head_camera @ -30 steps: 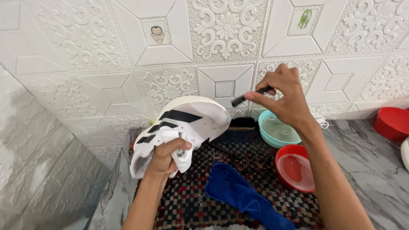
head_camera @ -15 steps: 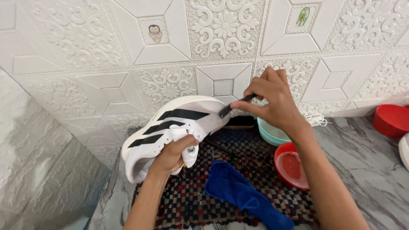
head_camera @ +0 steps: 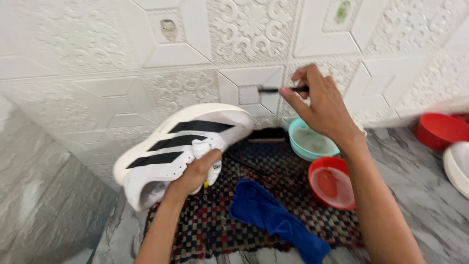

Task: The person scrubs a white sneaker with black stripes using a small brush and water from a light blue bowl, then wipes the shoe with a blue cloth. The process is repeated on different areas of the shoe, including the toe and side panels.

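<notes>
the white sneaker [head_camera: 183, 149] with three black stripes sits tilted on its side at about nine o'clock from the centre of our view, toe pointing up toward two o'clock, raised above the checkered mat [head_camera: 220, 225]. our left hand [head_camera: 195, 171] grips it at the collar, fingers curled around the opening. our right hand [head_camera: 325, 105] is up at about one o'clock, pinching a small dark brush [head_camera: 281, 90] between thumb and fingers, bristle end pointing toward nine o'clock, apart from the shoe's toe. below that hand, at three o'clock from the sneaker, a teal bowl [head_camera: 310, 142] stands on the mat, and a red bowl [head_camera: 333, 182] sits just beside it at five o'clock. a blue cloth [head_camera: 271, 217] lies crumpled on the mat at six o'clock. another red tub [head_camera: 439, 131] rests on the grey marble floor [head_camera: 420, 195] at far three o'clock.
</notes>
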